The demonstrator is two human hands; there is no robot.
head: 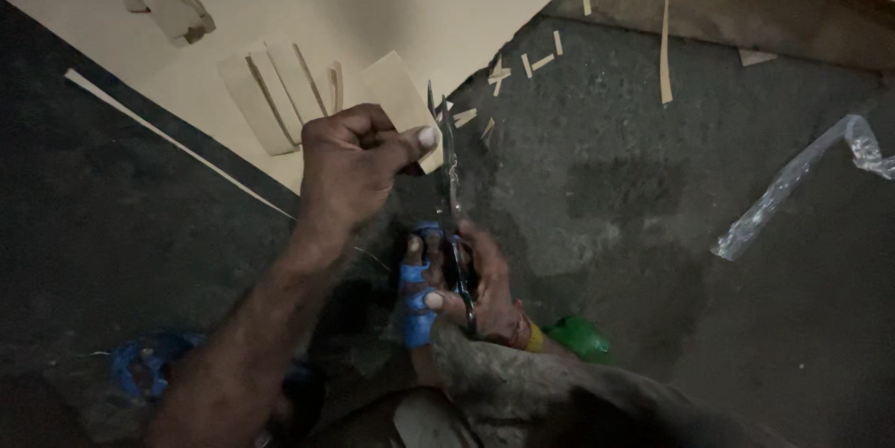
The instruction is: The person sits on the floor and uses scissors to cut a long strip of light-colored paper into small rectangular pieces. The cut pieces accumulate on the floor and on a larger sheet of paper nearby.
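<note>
Blue-taped handles: the scissors (454,215) have grips wrapped in blue tape, low in the middle of the view, with the blades pointing up and away from the person.
Right hand: the right hand (471,285) has its fingers threaded through the taped grips and clenched around them; a yellow band sits at the wrist.
Green object: a small green thing (580,337) lies on the floor just beside that wrist; what it is cannot be told.
Blue bundle: a tangle of blue material (140,366) lies near the bottom left corner of the floor.
Left hand: the left hand (350,168) is closed in a fist, pinching a tan card piece (401,98) between thumb and fingers.
Card and blades: the piece's right edge meets the scissor blades.
Floor: dark, rough concrete floor (634,187) carries everything.
Offcuts: thin card strips (541,62) are scattered beyond the blades.
Plastic: a clear plastic strip (792,182) lies near the right edge.
Far sheet: a large pale board (373,0) covers the far left of the floor, with cut card pieces (270,94) on it.
</note>
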